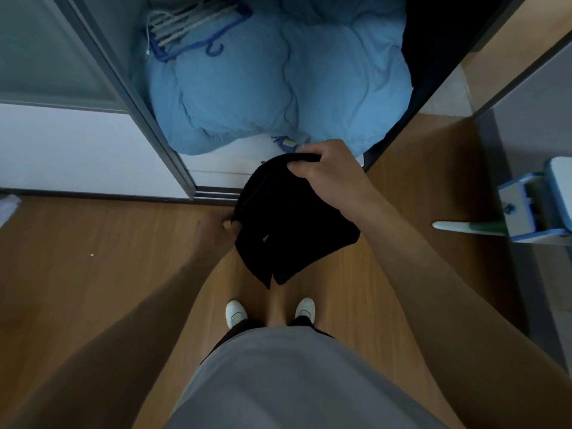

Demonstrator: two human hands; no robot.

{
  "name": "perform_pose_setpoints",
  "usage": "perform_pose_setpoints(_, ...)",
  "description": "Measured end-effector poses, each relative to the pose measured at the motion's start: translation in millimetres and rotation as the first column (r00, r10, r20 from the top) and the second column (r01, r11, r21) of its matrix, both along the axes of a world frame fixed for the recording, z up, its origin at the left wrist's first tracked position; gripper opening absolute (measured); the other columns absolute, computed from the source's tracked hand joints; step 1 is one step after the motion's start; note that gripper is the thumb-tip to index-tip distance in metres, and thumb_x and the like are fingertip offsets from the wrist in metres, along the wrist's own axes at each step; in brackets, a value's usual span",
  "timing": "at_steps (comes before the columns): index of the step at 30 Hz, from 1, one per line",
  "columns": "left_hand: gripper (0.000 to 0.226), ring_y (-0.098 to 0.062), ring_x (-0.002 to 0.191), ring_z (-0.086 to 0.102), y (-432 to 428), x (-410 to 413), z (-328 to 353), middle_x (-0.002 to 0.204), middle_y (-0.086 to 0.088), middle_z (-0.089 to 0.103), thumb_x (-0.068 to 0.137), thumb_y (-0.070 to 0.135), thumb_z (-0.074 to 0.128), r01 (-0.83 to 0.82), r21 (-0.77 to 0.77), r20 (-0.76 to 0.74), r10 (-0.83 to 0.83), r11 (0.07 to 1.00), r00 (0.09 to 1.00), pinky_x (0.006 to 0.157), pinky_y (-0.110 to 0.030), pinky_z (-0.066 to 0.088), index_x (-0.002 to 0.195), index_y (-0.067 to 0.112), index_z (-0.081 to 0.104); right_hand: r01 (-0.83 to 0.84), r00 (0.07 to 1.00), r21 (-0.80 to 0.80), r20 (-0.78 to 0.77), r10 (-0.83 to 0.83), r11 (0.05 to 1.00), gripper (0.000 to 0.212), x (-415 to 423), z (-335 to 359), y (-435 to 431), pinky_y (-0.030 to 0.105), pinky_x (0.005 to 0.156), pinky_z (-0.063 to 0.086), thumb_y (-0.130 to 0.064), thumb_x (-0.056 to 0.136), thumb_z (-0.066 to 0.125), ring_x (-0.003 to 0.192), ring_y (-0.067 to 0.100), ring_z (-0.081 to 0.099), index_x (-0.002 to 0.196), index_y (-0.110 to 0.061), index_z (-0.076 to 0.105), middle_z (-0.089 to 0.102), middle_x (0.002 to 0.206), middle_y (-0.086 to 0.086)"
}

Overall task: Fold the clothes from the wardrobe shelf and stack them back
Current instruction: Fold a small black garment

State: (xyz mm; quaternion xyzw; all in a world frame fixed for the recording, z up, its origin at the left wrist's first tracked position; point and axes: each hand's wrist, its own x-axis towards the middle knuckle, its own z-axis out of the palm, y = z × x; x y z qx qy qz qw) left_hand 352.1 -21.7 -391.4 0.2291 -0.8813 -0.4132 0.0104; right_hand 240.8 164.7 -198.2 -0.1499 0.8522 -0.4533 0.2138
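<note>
Our right hand (325, 173) is closed on the top edge of a black garment (288, 221), with the thumb under the edge and the fingers curled over it. Our left hand (218, 232) pinches the garment's left side lower down, fingers shut tight on the cloth. Both arms reach forward and down, the right one higher than the left.

The garment is so dark that we cannot tell what kind it is (shorts, maybe, but we cannot be sure). It hangs in the air between our hands, above the wood floor (93, 258), just in front of the wardrobe (173, 144). Its bottom edge has a small split and hangs down above our white shoes (236, 314). Part of it is tucked behind our right wrist.

Inside the wardrobe lies a big puffy blue quilt (278, 85), and its top is cut off. Some hangers (188, 29) rest on its left part, and they are hard to count. The dark right side of the wardrobe is too dim to make out. At the right sits a blue and white box (532, 205), partly cut off.
</note>
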Motion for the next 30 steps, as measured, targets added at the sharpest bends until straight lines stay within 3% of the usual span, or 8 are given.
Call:
perform_pose_setpoints(3, 0.019, -0.018, 0.078, 0.068, -14, 3, 0, 0.084, 0.005, 0.073, 0.086, 0.006, 0.064, 0.0, -0.02, -0.058, -0.001, 1.0, 0.998, 0.064, -0.021, 0.044, 0.097, 0.013, 0.078, -0.028, 1.0, 0.015, 0.003, 0.028, 0.999, 0.025, 1, -1, 0, 0.031, 0.066, 0.042, -0.013, 0.089, 0.065, 0.072, 0.024, 0.062, 0.094, 0.012, 0.067, 0.067, 0.095, 0.032)
perform_pose_setpoints(10, 0.036, -0.001, 0.112, 0.052, -4, -2, 18, 0.127, 0.004, 0.062, 0.087, -0.008, 0.058, 0.162, -0.012, -0.211, -0.161, 0.987, 0.964, 0.092, -0.009, 0.039, 0.118, 0.004, 0.071, -0.155, 0.988, -0.034, -0.032, 0.154, 0.987, 0.01, 5, 6, -2, 0.018, 0.063, 0.044, -0.016, 0.087, 0.069, 0.075, 0.016, 0.069, 0.085, -0.013, 0.079, 0.074, 0.083, 0.01)
perform_pose_setpoints(12, 0.033, 0.003, 0.105, 0.052, 2, -8, 32, 0.123, -0.009, 0.065, 0.08, -0.015, 0.06, 0.216, -0.053, -0.33, -0.221, 0.975, 0.918, 0.089, 0.002, 0.035, 0.108, -0.003, 0.073, -0.261, 0.964, -0.014, -0.053, 0.26, 0.965, 0.014, 5, 9, 1, 0.016, 0.066, 0.046, -0.01, 0.085, 0.068, 0.072, 0.008, 0.069, 0.087, -0.017, 0.08, 0.075, 0.076, -0.002)
perform_pose_setpoints(15, 0.016, -0.003, 0.093, 0.056, 7, -20, 50, 0.107, -0.014, 0.067, 0.069, -0.016, 0.062, 0.339, -0.107, -0.432, -0.351, 0.935, 0.831, 0.081, -0.005, 0.042, 0.079, -0.009, 0.073, -0.358, 0.931, 0.02, -0.069, 0.358, 0.934, 0.029, 7, 12, 2, 0.007, 0.068, 0.044, 0.001, 0.081, 0.06, 0.072, -0.007, 0.064, 0.089, -0.017, 0.081, 0.071, 0.076, -0.022)
perform_pose_setpoints(20, 0.019, -0.02, 0.08, 0.06, 11, -27, 50, 0.085, -0.024, 0.067, 0.075, -0.026, 0.059, 0.392, 0.04, -0.264, -0.368, 0.919, 0.891, 0.075, -0.017, 0.044, 0.084, -0.014, 0.071, -0.371, 0.923, 0.03, -0.1, 0.372, 0.928, 0.031, 8, 12, 7, 0.009, 0.07, 0.043, 0.004, 0.08, 0.055, 0.073, -0.006, 0.064, 0.083, -0.014, 0.081, 0.076, 0.082, -0.012)
perform_pose_setpoints(24, 0.01, -0.029, 0.073, 0.058, 16, -21, 40, 0.081, -0.024, 0.066, 0.081, -0.007, 0.059, 0.334, 0.05, -0.181, -0.32, 0.941, 0.93, 0.066, -0.031, 0.041, 0.082, -0.011, 0.068, -0.269, 0.952, 0.02, -0.146, 0.269, 0.963, 0.031, 7, 9, 11, 0.005, 0.068, 0.04, 0.004, 0.081, 0.055, 0.072, -0.007, 0.062, 0.084, -0.014, 0.08, 0.072, 0.079, -0.016)
perform_pose_setpoints(27, 0.024, -0.022, 0.075, 0.058, 19, -14, 34, 0.083, -0.022, 0.068, 0.075, 0.01, 0.054, 0.295, 0.065, -0.156, -0.282, 0.953, 0.947, 0.064, -0.026, 0.04, 0.082, -0.008, 0.069, -0.232, 0.962, -0.016, -0.151, 0.227, 0.973, 0.03, 10, 8, 10, 0.007, 0.073, 0.044, 0.004, 0.081, 0.055, 0.08, -0.001, 0.066, 0.086, -0.012, 0.08, 0.075, 0.083, -0.01)
perform_pose_setpoints(30, 0.015, -0.005, 0.069, 0.055, 20, -10, 21, 0.074, 0.002, 0.063, 0.083, 0.002, 0.059, 0.287, 0.115, -0.032, -0.285, 0.951, 0.958, 0.064, -0.026, 0.038, 0.073, 0.012, 0.064, -0.263, 0.95, -0.054, -0.191, 0.249, 0.963, 0.028, 14, 11, 3, 0.009, 0.076, 0.045, 0.004, 0.08, 0.057, 0.082, 0.003, 0.067, 0.083, -0.011, 0.08, 0.077, 0.085, -0.004)
